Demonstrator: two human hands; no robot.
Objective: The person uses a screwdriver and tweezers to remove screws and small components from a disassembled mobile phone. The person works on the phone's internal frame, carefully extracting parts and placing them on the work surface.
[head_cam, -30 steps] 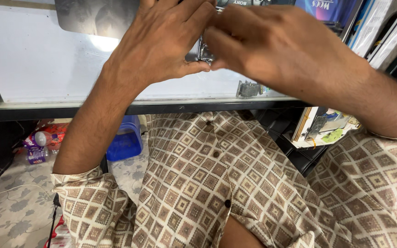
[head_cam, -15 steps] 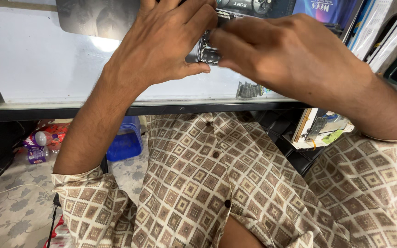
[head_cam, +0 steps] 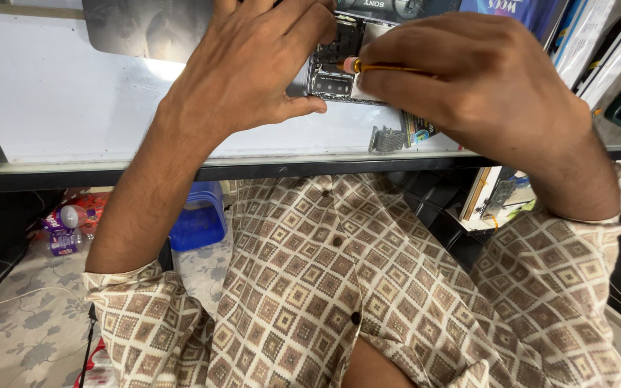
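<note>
On the white workbench [head_cam: 52, 93], my left hand [head_cam: 253, 65] pins down the opened phone [head_cam: 336, 68]. Right hand [head_cam: 483, 86], just beside it, is pinched around a yellow-shafted screwdriver [head_cam: 379, 68], tip on the phone's insides.

Bright, even light falls from above. The white desk [head_cam: 52, 93] glares, nearly washed out beside the left wrist. The hands cast soft shadows on it. The floor [head_cam: 16, 323] below lies dimmer. Focus is sharp; edges bend slightly outward.
</note>
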